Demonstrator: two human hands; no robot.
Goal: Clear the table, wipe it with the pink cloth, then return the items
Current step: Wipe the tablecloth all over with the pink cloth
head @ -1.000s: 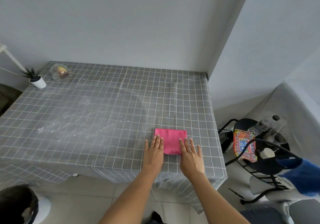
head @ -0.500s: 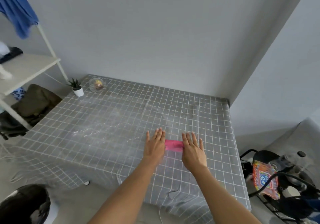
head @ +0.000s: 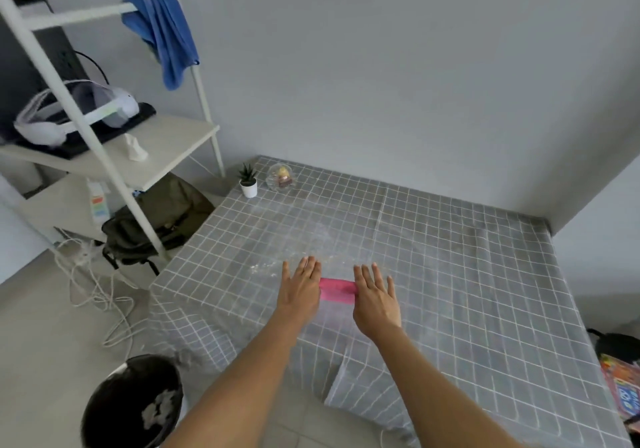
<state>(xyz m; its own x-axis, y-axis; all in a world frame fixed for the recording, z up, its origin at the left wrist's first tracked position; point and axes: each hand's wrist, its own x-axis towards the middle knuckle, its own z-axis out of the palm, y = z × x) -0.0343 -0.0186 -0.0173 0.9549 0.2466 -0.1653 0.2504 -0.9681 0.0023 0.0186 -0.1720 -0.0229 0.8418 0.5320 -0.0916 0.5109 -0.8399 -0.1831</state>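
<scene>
Table open; potted plant, perhaps globe, cornered.

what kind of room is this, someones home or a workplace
Probably a lived-in room at home, though that is a guess: a table under a grey grid-patterned tablecloth with a small potted plant, a white ladder shelf with a blue towel over its rail.

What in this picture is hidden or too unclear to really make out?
All from the head view:
- Pink cloth: only a strip shows; the left hand and right hand cover its ends.
- Glass globe: the figure inside is too small to identify.
- Colourful packet: cut off by the right edge.
- Black bin: its contents are blurred, and the arm crosses its rim.
- Table: pale streaks, whether wet or dusty is unclear.
</scene>
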